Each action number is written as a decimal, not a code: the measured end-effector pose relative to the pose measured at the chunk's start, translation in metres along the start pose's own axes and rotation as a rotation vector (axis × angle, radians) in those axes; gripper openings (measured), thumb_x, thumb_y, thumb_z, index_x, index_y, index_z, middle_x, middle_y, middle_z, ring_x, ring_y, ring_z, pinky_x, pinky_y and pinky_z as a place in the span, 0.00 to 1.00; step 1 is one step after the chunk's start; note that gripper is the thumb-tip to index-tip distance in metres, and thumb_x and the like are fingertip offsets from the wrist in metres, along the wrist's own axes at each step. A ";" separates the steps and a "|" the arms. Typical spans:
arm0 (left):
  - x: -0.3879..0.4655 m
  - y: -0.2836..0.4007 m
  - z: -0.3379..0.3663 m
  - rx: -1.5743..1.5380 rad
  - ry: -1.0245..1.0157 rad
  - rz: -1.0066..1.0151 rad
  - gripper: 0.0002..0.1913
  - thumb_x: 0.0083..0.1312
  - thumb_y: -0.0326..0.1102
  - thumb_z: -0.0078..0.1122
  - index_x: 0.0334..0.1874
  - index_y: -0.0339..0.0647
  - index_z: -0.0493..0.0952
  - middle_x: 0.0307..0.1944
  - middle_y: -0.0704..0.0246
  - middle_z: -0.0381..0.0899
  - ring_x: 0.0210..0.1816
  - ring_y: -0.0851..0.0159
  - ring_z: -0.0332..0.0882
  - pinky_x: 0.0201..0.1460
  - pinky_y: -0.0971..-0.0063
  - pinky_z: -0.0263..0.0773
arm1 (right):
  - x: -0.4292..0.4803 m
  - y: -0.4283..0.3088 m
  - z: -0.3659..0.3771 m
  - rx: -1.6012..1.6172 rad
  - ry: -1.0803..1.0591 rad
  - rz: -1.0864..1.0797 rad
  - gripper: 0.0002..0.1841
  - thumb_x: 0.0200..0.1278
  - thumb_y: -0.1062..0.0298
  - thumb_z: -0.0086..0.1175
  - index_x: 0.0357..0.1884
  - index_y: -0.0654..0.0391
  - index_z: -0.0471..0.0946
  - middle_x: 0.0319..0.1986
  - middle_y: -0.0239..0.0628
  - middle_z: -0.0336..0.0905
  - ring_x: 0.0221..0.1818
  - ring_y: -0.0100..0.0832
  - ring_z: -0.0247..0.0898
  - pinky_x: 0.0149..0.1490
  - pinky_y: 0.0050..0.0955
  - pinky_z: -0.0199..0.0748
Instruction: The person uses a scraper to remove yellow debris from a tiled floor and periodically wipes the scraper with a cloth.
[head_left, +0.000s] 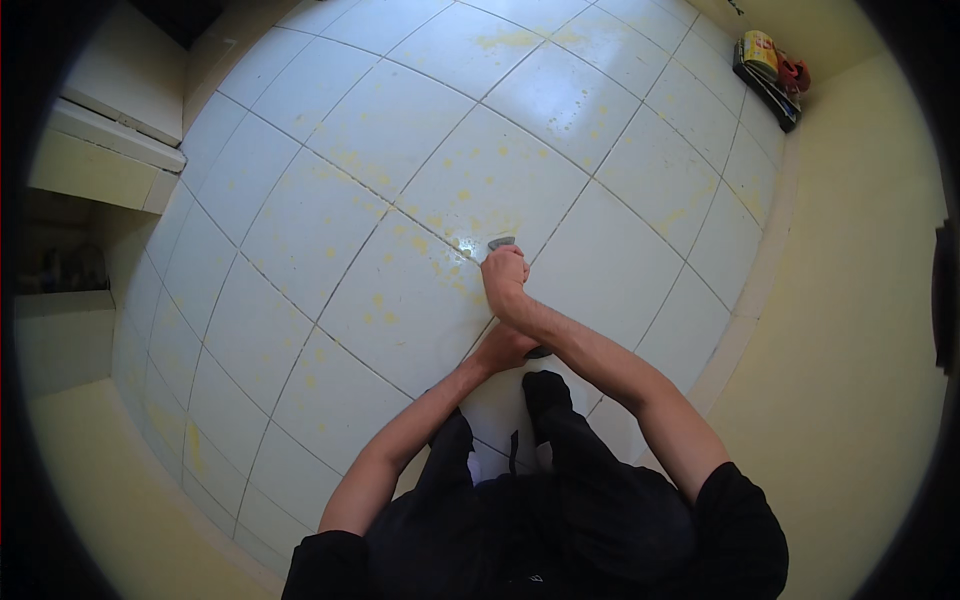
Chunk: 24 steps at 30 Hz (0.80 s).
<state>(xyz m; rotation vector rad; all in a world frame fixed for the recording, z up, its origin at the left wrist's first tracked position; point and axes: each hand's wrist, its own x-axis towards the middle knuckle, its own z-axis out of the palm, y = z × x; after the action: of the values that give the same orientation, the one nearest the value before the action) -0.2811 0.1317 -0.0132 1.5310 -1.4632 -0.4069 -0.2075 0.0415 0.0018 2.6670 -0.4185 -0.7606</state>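
My right hand (505, 271) is closed around a scraper, its grey metal blade (502, 243) showing just past the fist, at the floor. Most of its handle is hidden in the fingers. Yellow paint spots (463, 195) mark the white tiled floor (645, 232) ahead and to the left of the blade. Lower down, my left hand (504, 348) is partly covered by my right forearm. A dark object (538, 352) shows at its fingers; what it is, and whether the hand grips it, cannot be made out.
Against the right wall (832, 225), at the far corner, a black tray (766, 94) holds a yellow can (760, 52) and a red item (793, 73). A built-in ledge (112, 135) juts out at the left, above a dark recess (67, 247). My black-clad legs (585, 450) are close below my hands.
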 end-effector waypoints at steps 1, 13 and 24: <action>-0.002 0.000 -0.003 0.003 -0.002 -0.002 0.21 0.47 0.21 0.63 0.47 0.39 0.79 0.45 0.57 0.80 0.54 0.47 0.77 0.56 0.56 0.72 | -0.002 -0.002 -0.001 0.002 -0.011 -0.041 0.16 0.57 0.72 0.58 0.48 0.62 0.85 0.47 0.65 0.77 0.20 0.34 0.74 0.11 0.30 0.54; -0.003 -0.002 0.001 0.068 -0.016 -0.026 0.20 0.51 0.20 0.63 0.48 0.44 0.82 0.45 0.60 0.82 0.53 0.50 0.79 0.54 0.58 0.74 | 0.001 0.006 -0.006 0.038 0.014 -0.040 0.15 0.57 0.73 0.58 0.47 0.61 0.86 0.49 0.66 0.77 0.23 0.35 0.76 0.11 0.29 0.54; -0.009 -0.011 0.009 0.104 -0.024 -0.062 0.21 0.49 0.21 0.63 0.48 0.45 0.82 0.46 0.60 0.83 0.51 0.49 0.80 0.53 0.57 0.75 | 0.002 0.009 -0.004 0.055 0.013 0.009 0.16 0.59 0.72 0.58 0.49 0.63 0.84 0.48 0.63 0.77 0.23 0.32 0.76 0.11 0.29 0.55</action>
<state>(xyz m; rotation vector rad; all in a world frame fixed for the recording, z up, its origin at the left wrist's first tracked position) -0.2838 0.1345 -0.0302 1.6625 -1.4781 -0.3919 -0.2056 0.0332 0.0074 2.7179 -0.4543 -0.7383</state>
